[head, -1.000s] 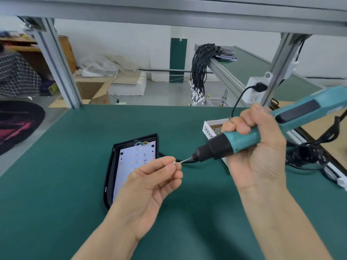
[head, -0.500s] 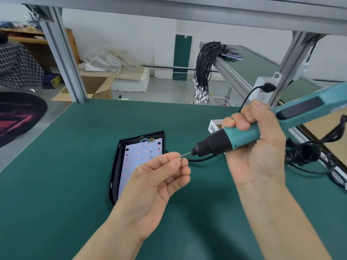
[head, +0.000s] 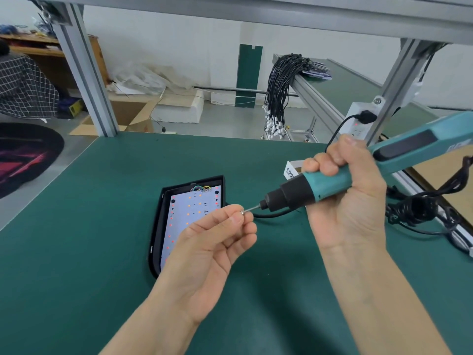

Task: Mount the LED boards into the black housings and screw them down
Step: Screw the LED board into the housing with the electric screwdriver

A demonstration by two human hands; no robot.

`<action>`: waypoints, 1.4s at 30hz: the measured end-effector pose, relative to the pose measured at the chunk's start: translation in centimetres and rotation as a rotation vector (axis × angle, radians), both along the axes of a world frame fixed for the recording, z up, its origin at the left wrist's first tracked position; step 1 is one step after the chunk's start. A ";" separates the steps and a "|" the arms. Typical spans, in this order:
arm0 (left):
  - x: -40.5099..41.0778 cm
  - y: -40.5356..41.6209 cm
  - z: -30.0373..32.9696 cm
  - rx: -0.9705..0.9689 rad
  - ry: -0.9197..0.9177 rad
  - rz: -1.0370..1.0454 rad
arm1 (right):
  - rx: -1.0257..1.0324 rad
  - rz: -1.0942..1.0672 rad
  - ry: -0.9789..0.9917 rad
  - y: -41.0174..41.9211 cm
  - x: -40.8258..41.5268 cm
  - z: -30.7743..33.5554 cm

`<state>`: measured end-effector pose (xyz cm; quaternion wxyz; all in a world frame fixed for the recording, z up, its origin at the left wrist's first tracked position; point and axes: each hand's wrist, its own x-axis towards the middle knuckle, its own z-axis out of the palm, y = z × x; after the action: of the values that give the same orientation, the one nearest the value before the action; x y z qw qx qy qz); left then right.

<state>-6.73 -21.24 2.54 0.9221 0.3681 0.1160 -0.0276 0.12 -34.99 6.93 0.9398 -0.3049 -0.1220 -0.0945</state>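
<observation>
From the head view, little differs from half a second ago: the left hand (head: 215,242) still pinches the screw (head: 242,212) at the driver's tip, and the right hand (head: 345,201) keeps its grip on the electric screwdriver (head: 332,183); both sit at much the same spot over the black housing (head: 158,221), the whole scene only shifting slightly in frame; a second ago the pair stood a touch lower against the housing.

The left hand comes up from the lower edge, palm turned toward the camera, thumb and forefinger closed narrowly on the small silver screw, the other fingers loosely curled beneath; the right hand is wrapped fully round the teal barrel, knuckles up, thumb on top, forearm rising from the lower right.

The screwdriver's long axis runs from upper right down to the left, its black nose and thin bit (head: 252,208) pointing left at the screw, held in the air above the green bench mat (head: 76,252); the housing lies flat on the mat just behind the left hand, long axis running near to far, with the white LED board (head: 194,208) seated inside it, coloured wires at its far end; a black cable (head: 271,215) leaves the housing's right side; a white box (head: 291,170) peeks out behind the right hand's fingers.
</observation>
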 end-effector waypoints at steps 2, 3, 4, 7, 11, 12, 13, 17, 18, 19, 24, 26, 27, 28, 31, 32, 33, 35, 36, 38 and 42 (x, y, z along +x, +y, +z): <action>0.0 0.0 -0.1 0.002 -0.002 0.009 | -0.014 -0.007 -0.007 0.0 0.0 -0.1; 0.1 0.0 -0.2 0.006 -0.004 0.015 | -0.018 -0.009 -0.011 0.0 0.0 -0.2; 0.1 0.0 -0.3 0.014 -0.007 0.027 | -0.020 -0.010 -0.016 0.1 0.1 -0.2; 0.2 -0.3 -0.4 0.080 -0.038 0.095 | -0.022 -0.011 -0.029 0.2 0.1 -0.3; 0.5 -0.6 -0.6 0.366 -0.129 0.292 | -0.037 -0.061 -0.044 0.7 -0.2 -0.8; 0.6 -0.5 -0.7 0.441 -0.144 0.327 | -0.038 -0.081 -0.043 0.9 -0.3 -1.0; 0.8 -0.4 -0.8 0.501 -0.156 0.344 | -0.033 -0.099 -0.036 1.2 -0.4 -1.1; 1.3 0.4 -1.3 0.601 -0.157 0.341 | -0.006 -0.112 0.013 1.9 -0.3 -1.6; 1.4 0.6 -1.4 0.604 -0.153 0.338 | -0.001 -0.106 0.021 2.0 -0.3 -1.7; 1.6 0.6 -1.4 0.605 -0.151 0.337 | 0.007 -0.098 0.027 2.1 -0.2 -1.8; 1.8 0.8 -1.3 0.597 -0.177 0.332 | 0.064 -0.072 0.057 2.1 0.5 -1.8; 1.7 0.8 -1.1 0.603 -0.187 0.313 | 0.072 -0.068 0.061 2.1 0.6 -1.8; 1.7 0.8 -1.1 0.611 -0.188 0.307 | 0.075 -0.063 0.061 2.1 0.7 -1.8; 1.6 0.8 -1.1 0.622 -0.187 0.302 | 0.076 -0.060 0.059 2.1 0.7 -1.8; 1.7 1.0 -1.1 0.642 -0.196 0.289 | 0.071 -0.055 0.051 2.0 0.8 -1.6; 1.7 1.0 -1.1 0.641 -0.196 0.285 | 0.066 -0.054 0.048 2.0 0.8 -1.5; 1.7 1.0 -1.0 0.640 -0.189 0.278 | 0.060 -0.054 0.045 1.9 0.8 -1.5; 1.6 0.9 -1.0 0.633 -0.167 0.243 | 0.053 -0.056 0.046 1.8 0.8 -1.4; 1.6 1.1 -0.9 0.636 -0.159 0.235 | 0.054 -0.057 0.050 1.8 0.9 -1.4; 1.8 2.6 -1.1 0.719 -0.130 0.319 | 0.055 -0.058 0.058 1.6 1.1 -1.4; 3.8 8.8 -1.7 1.305 0.279 0.392 | 0.033 -0.057 0.055 1.5 1.7 -1.7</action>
<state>-2.90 -12.44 0.81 0.4768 0.8125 0.2906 0.1676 1.79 -33.53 5.18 0.9447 -0.2950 -0.0859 -0.1146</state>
